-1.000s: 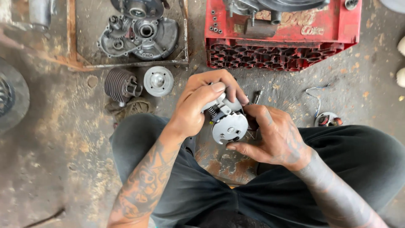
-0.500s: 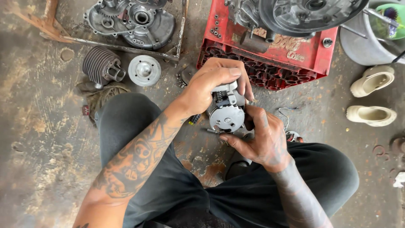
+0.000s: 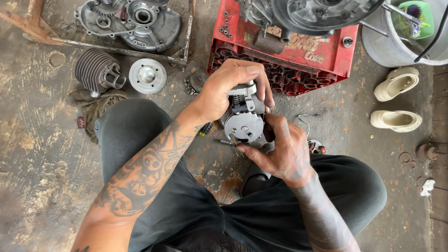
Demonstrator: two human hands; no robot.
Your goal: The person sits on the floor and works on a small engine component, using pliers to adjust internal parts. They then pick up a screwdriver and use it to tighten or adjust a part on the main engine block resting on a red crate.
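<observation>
- Gripping from above, the left hand (image 3: 233, 88) is curled tight over the top of a small metal engine assembly (image 3: 245, 119), fingers wrapped down its far side and thumb on the near side.
- Right hand (image 3: 280, 151) comes in from below, fingers bent and closed around the lower right edge of the assembly, the thumb pressed near the round plate.
- That assembly sits between the two hands, held above the stained concrete floor (image 3: 37, 154) just in front of the person's knees in dark trousers (image 3: 140, 140), and just short of the red crate (image 3: 284, 56).
- Its long axis runs roughly up and down the picture: the blocky end with a coil spring points away from the person, toward the crate; the round flat disc end faces up at the camera, nearer the body.
- Hard to make out: the top of the assembly is buried under the left palm, its right flank under the right fingers, and its underside cannot be seen at all.
- A thin dark tool tip pokes out below the disc; whether the right hand holds it, I cannot tell.
- Off to the left, a finned cylinder (image 3: 95, 72) on a rag and a round silver cover (image 3: 147, 75) lie side by side, well apart from the hands.
- Upper edge cuts off an engine casing (image 3: 135, 21) and the parts on the crate.
</observation>
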